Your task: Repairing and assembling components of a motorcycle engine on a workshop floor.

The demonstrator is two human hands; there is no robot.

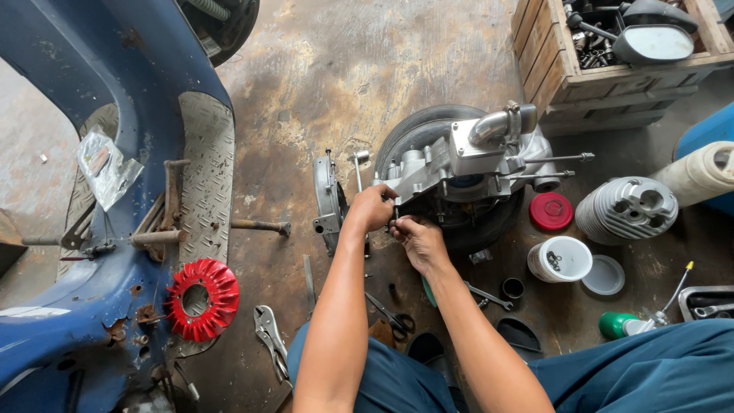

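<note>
Pinching something small—too tiny to name—your left hand [372,206] and right hand [417,239] close fingers at the engine case [428,172] on the floor; cylinder [627,208] off—reassembly left.

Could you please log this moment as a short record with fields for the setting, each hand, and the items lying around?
Setting: stained concrete floor, seen from above
Left hand: closed on the near edge of the grey engine casing
Right hand: fingers pinched at the same edge, beside the left hand; what they hold is hidden
Behind engine: black tyre
Left side: blue scooter body, red fan wheel, locking pliers
Right side: finned cylinder, red lid, white tub, wooden crate
</note>
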